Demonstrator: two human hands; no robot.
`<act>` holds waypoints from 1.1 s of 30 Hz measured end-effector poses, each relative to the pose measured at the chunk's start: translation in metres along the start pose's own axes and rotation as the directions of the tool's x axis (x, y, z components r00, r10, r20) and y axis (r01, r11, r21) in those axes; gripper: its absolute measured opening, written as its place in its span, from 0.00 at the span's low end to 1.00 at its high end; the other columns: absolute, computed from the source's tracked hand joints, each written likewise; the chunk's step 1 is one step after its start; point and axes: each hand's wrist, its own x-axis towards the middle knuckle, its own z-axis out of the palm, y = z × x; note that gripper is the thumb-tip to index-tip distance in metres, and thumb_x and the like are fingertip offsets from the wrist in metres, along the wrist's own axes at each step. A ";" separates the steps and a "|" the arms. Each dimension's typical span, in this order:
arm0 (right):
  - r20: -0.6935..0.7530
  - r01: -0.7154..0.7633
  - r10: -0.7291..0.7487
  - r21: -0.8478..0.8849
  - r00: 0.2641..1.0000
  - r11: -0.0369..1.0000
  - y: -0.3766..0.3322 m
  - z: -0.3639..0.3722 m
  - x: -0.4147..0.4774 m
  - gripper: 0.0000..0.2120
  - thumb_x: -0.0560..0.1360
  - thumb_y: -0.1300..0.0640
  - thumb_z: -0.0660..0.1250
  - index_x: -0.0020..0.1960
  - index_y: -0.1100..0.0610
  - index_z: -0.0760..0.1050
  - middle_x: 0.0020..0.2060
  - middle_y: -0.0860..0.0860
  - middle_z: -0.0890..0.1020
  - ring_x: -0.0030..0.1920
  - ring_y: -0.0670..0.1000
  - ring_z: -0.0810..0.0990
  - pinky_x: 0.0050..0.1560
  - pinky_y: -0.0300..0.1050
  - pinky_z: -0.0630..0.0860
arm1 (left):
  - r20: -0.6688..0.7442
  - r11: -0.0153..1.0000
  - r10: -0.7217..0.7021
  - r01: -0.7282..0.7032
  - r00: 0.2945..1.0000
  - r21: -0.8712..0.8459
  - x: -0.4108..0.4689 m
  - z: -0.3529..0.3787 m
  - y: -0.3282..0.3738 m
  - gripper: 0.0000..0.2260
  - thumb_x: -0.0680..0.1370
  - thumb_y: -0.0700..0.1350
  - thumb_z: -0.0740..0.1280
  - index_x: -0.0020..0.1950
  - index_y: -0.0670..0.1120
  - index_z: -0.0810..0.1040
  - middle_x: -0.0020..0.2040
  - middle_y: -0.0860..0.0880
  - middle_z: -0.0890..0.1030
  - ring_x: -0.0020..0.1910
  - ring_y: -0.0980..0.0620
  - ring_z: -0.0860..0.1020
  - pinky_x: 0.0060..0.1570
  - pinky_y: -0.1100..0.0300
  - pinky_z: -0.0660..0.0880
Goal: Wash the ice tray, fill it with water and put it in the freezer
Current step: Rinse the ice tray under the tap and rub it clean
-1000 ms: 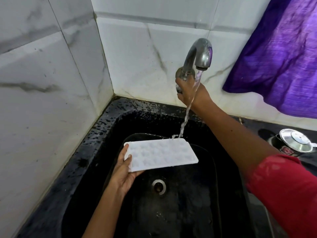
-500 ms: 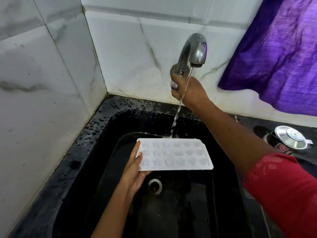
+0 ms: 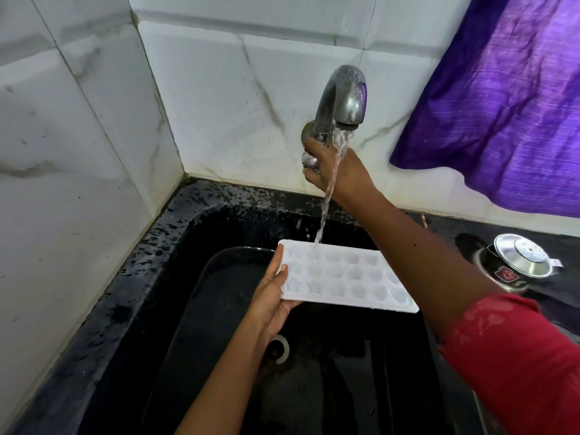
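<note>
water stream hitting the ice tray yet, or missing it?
Touching. The head view shows the water stream from the tap landing on the far edge of the ice tray, held by the left hand.

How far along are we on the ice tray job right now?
Early. Done: the tap is running, and the white ice tray is over the black sink, cavities up. In hand: the left hand holds the tray's end while the stream lands at its far edge; the right hand grips the tap knob. Left: finish washing, fill it, carry it to the freezer, which is not in view.
</note>
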 end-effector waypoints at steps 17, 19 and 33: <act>0.038 -0.507 0.517 -0.148 0.855 0.849 0.103 0.018 -0.119 0.23 0.77 0.51 0.61 0.71 0.54 0.64 0.68 0.60 0.69 0.68 0.62 0.65 0.67 0.56 0.60 | 0.076 0.997 -0.030 0.036 0.997 -0.073 0.005 0.024 -0.008 0.19 0.82 0.40 0.55 0.70 0.56 0.68 0.63 0.48 0.77 0.51 0.48 0.81 0.42 0.49 0.81; 0.023 -0.559 0.561 -0.058 0.827 0.827 0.107 0.018 -0.133 0.25 0.77 0.52 0.62 0.72 0.55 0.62 0.71 0.59 0.64 0.70 0.61 0.62 0.67 0.52 0.57 | 0.064 0.996 -0.006 0.011 0.998 -0.083 0.007 0.023 -0.004 0.19 0.82 0.40 0.55 0.71 0.56 0.67 0.64 0.48 0.76 0.53 0.48 0.80 0.44 0.48 0.80; 0.099 -0.588 0.628 0.485 0.772 0.647 0.077 0.028 -0.111 0.21 0.79 0.54 0.59 0.72 0.55 0.64 0.70 0.56 0.68 0.67 0.54 0.69 0.50 0.33 0.63 | -0.025 0.978 0.183 -0.185 0.983 -0.098 0.011 -0.002 0.047 0.21 0.81 0.40 0.56 0.75 0.50 0.61 0.66 0.44 0.75 0.53 0.48 0.80 0.44 0.48 0.81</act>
